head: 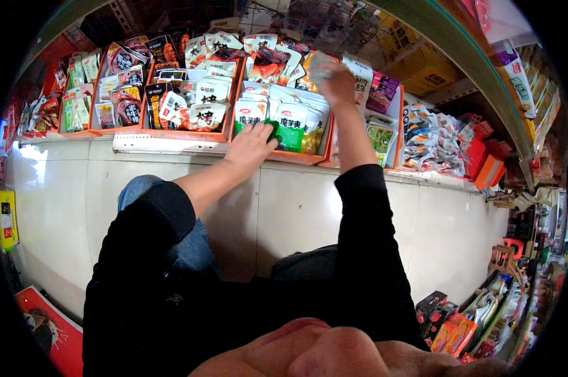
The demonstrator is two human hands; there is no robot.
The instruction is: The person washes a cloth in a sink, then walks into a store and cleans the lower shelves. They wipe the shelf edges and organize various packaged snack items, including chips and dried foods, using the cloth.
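Note:
My left hand [252, 147] lies against the front of an orange display box [295, 157], its fingers over the lower part of the green-and-white snack pouches [291, 123]. Whether it grips a pouch there is hard to tell. Farther back and to the right, my right hand [338, 86] is closed around a crumpled greyish cloth [320, 67], blurred in the picture. That cloth is beside a white printed pouch [358, 77] and in front of orange packaging. White pouches with pictures of red-brown food [269, 61] stand behind the green ones.
More boxes of snack pouches line the low shelf [171, 143] to the left, including white pouches [207, 115]. Loose silvery packets [420, 134] lie at the right. A shelf edge [420, 28] curves overhead. Pale floor tiles [293, 202] lie before the shelf; cartons [453, 332] stand at lower right.

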